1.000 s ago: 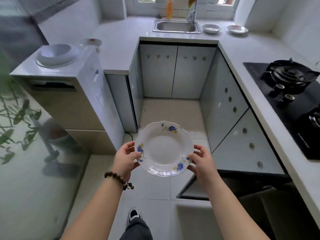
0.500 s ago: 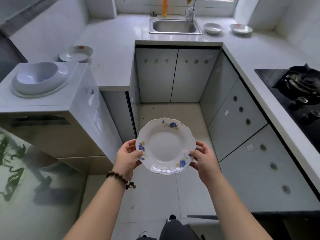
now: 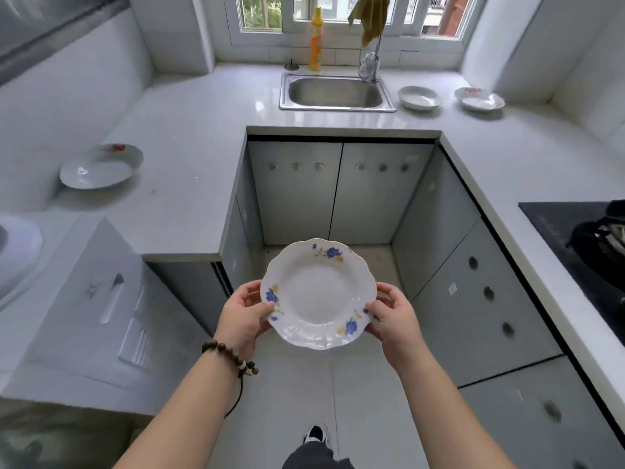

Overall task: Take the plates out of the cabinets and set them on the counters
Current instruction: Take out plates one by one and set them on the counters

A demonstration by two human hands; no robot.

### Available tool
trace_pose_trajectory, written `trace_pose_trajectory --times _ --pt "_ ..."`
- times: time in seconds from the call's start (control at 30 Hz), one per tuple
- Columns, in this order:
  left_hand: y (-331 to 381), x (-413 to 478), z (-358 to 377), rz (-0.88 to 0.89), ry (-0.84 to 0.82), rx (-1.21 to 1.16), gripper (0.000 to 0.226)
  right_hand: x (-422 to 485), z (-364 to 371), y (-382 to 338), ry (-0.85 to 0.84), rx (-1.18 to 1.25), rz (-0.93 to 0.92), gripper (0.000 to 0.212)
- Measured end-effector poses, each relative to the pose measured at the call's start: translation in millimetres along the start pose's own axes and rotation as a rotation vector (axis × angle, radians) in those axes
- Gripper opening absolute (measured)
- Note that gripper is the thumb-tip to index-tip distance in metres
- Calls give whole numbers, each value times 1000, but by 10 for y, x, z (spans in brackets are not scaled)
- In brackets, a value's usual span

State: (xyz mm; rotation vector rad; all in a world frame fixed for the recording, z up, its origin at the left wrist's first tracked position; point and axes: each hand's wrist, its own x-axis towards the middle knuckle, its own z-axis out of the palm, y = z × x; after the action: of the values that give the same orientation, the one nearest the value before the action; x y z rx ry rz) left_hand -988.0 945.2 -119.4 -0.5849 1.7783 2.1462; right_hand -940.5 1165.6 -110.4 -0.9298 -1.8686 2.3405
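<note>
White china fills the middle of the view: a scalloped white plate with blue and yellow flowers (image 3: 319,294) is held level in the air over the pale tiled floor (image 3: 294,394), well apart from every counter. The left hand (image 3: 244,315) is clamped on its left rim, thumb on top, a brown bead bracelet (image 3: 233,357) on that wrist; the right hand (image 3: 394,316) grips the right rim the same way. Beyond the plate stand closed grey cabinet doors (image 3: 338,191) under a white U-shaped counter (image 3: 189,137). On the left arm of the counter lie two overlapping white plates (image 3: 98,169). At the back sits a steel sink (image 3: 336,93), with two more white dishes (image 3: 449,98) just to its right. A black gas hob (image 3: 581,245) lies at the right edge.
</note>
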Motion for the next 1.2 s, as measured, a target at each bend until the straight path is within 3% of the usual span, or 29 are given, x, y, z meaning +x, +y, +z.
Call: trace_pose_trajectory --times 0.63,1.2 --pt "863 2022 953 48 23 -38 34 2266 400 -1043 -51 -63 12 29" --pt "2038 3699 808 106 259 -201 38 4156 1945 -2098 -286 -256 -14 33"
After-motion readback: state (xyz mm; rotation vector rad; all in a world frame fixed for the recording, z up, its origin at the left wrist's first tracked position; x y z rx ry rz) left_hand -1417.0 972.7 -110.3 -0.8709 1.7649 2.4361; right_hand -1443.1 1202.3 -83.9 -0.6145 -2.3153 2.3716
